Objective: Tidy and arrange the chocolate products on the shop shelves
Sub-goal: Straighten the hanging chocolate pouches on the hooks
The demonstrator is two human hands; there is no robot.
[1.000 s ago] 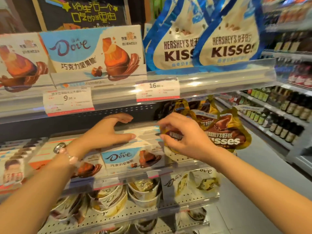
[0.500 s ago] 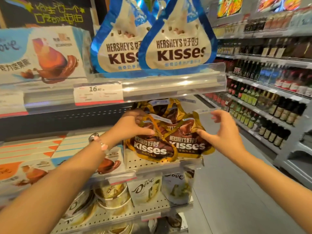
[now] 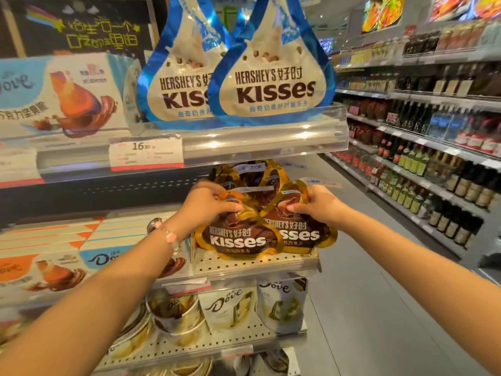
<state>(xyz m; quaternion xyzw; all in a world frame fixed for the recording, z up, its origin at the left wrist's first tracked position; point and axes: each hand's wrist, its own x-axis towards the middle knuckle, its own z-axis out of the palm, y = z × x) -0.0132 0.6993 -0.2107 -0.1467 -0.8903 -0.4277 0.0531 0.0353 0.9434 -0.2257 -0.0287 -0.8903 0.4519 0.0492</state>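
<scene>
Head view shows your left hand (image 3: 210, 206) pinching the left Kisses bag (image 3: 238, 234) and your right hand (image 3: 315, 206) pinching the right Kisses bag (image 3: 303, 229) at the shelf (image 3: 252, 264) front edge; tug unevenly and either could slide off.

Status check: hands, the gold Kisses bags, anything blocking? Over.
Left hand grips left gold Kisses bag. Right hand grips right gold Kisses bag. Both bags upright at middle shelf front. Nothing blocking.
</scene>
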